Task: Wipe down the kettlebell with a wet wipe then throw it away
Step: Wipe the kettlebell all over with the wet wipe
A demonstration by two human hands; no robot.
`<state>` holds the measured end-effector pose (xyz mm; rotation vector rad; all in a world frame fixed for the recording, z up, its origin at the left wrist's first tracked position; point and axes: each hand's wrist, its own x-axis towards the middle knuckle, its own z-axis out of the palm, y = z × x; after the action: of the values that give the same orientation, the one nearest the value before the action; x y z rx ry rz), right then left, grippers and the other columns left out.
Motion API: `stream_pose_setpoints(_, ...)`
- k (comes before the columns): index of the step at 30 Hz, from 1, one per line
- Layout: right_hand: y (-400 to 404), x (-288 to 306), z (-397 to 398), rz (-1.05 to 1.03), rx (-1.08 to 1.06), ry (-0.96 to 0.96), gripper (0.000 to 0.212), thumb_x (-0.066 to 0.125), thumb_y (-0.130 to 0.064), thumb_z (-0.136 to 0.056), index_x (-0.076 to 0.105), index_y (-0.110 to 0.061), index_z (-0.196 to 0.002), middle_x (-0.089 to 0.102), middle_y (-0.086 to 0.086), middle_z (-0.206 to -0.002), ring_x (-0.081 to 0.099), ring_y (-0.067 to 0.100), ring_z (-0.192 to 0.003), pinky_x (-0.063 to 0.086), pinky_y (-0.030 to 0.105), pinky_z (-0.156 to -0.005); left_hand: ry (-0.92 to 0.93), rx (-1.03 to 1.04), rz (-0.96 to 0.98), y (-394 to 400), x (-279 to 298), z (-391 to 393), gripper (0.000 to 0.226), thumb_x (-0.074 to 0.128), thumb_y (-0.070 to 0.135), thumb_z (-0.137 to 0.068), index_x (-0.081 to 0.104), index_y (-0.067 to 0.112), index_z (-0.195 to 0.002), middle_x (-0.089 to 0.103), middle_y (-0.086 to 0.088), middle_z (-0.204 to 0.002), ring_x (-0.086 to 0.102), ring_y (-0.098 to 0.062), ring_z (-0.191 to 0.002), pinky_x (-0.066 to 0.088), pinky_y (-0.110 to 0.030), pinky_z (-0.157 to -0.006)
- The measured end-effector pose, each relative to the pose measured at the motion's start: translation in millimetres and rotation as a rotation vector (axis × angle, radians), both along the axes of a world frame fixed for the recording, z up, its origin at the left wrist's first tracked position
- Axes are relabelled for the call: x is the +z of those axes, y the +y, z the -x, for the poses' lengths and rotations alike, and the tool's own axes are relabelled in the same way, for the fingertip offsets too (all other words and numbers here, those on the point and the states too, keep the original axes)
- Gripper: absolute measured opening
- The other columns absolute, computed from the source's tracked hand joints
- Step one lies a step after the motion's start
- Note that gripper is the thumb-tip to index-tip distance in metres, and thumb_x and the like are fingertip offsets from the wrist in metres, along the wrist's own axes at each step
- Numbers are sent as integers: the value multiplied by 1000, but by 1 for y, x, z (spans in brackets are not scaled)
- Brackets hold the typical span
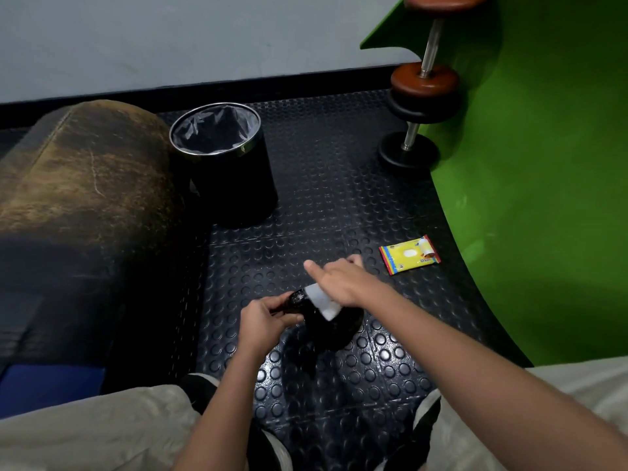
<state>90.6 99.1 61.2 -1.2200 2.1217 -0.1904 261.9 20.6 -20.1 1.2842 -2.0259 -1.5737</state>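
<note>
A black kettlebell [334, 329] stands on the studded rubber floor in front of me, tilted with its handle toward the left. My left hand [263, 317] grips the handle. A folded white wet wipe [323, 300] lies on top of the kettlebell's body, and my right hand [343, 280] presses it down from above with the fingers spread forward. A black round waste bin [234, 185] with a dark liner stands upright farther back and to the left.
A yellow pack of wipes [409, 254] lies on the floor to the right. Dumbbells [419, 110] lean against a green wall [543, 164] at the right. A worn brown padded bench [85, 185] fills the left. My knees and shoes frame the bottom.
</note>
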Motion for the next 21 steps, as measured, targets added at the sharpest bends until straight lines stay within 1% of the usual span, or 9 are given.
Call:
stream_pose_setpoints(2,-2,-5,-12,94,30,37,76,8,-50,-106,61,-9,-71,65,10,-81,54,21,-111,10,43,-117,-11,1,5,-1,0,-1,52,88,4,-61,74,24,-107,73,19,-86,67,10,-82,47,-3,-76)
stream_pose_setpoints(3,1,-10,-11,141,21,70,77,9,-49,-106,63,-9,-69,64,7,-77,55,19,-106,9,42,-116,-12,1,7,-1,1,-1,52,89,5,-61,74,26,-106,73,19,-86,67,9,-83,47,-3,-77)
stream_pose_setpoints(7,30,-37,10,375,-76,299,75,15,-53,-102,76,-16,-82,68,-3,-82,54,10,-102,11,37,-113,-3,-12,21,1,1,1,53,89,5,-60,73,37,-99,73,17,-88,68,6,-85,48,-7,-82)
stream_pose_setpoints(9,48,-52,22,466,-177,362,73,15,-57,-98,78,-22,-88,69,-8,-84,54,6,-98,15,33,-109,-17,-2,20,1,1,0,52,89,6,-61,74,31,-104,72,17,-90,68,7,-86,49,-11,-86)
stream_pose_setpoints(11,62,-62,28,510,-315,365,67,20,-54,-98,78,-22,-86,69,-11,-83,54,7,-96,19,33,-106,-36,2,19,2,2,-1,51,88,7,-63,73,25,-108,71,18,-90,67,10,-84,49,-9,-85)
stream_pose_setpoints(14,60,-62,20,544,-414,408,59,28,-46,-99,73,-18,-74,68,-9,-78,57,13,-94,24,39,-103,-50,-20,29,5,7,2,47,85,4,-68,73,22,-110,66,24,-86,62,20,-75,44,3,-72)
stream_pose_setpoints(15,55,-61,12,572,-393,423,56,30,-45,-99,73,-19,-73,68,-9,-80,58,14,-93,24,38,-102,-54,-25,36,5,8,3,47,84,3,-69,72,21,-110,65,25,-85,60,22,-72,42,4,-70)
stream_pose_setpoints(17,47,-60,-11,639,-292,422,44,37,-42,-99,75,-22,-87,70,-12,-91,58,10,-96,26,37,-103,-70,-31,44,4,7,2,47,83,3,-70,72,20,-111,65,27,-82,59,23,-70,41,5,-68)
stream_pose_setpoints(21,51,-68,-32,803,-178,429,31,47,-36,-99,74,-27,-111,70,-16,-115,57,6,-113,30,38,-106,-105,-56,62,2,7,2,45,84,8,-70,73,25,-111,69,26,-78,62,19,-74,44,2,-73)
